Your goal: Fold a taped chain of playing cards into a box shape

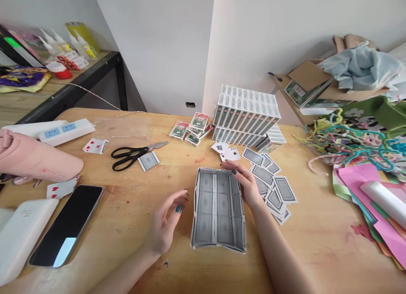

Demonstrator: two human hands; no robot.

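Observation:
An open-topped box (218, 207) made of grey-backed playing cards lies on the wooden table in front of me. My right hand (242, 180) rests along its far right corner, fingers loosely spread and bent over the rim. To the left of the box is my left hand (168, 222), a small gap away from the wall, thumb and fingers apart with nothing between them. Loose playing cards (269, 182) are scattered just right of my right hand. Beyond the box, a few face-up cards (226, 151) lie near my fingertips.
Black-handled scissors (128, 157) lie on the left beside a cut card (149, 161). Stacked card packs (245, 114) stand at the back, near several loose packs (198, 121). A phone (66, 224) lies front left; coloured paper (364, 188) and pipe cleaners (349, 137) are at right.

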